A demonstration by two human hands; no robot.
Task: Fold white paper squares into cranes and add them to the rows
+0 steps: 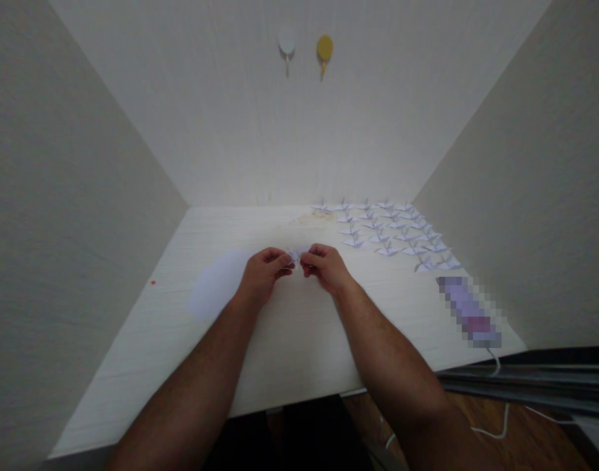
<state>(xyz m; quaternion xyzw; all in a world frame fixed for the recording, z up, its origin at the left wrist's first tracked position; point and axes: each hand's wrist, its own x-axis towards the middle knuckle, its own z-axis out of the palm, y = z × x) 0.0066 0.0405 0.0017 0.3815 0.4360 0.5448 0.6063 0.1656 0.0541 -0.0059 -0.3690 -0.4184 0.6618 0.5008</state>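
Note:
Above the middle of the white table, both hands hold one small piece of folded white paper [295,255], which resembles a paper crane. My left hand [264,273] pinches its left side between thumb and fingers. On the other side, my right hand [327,267] is closed in a pinch too. The fingers cover much of the paper, so its exact fold is hard to make out. Several folded white paper cranes [376,230] stand in rows at the back right of the table, beyond my right hand. A pale sheet-like patch [214,281] lies left of my left hand.
Walls enclose the white tabletop [299,353] at the back and sides. A blurred-out flat device [469,313] with a white cable [494,361] lies at the right edge. A tiny red bit [153,282] sits at left. White and yellow hooks [324,49] are on the back wall.

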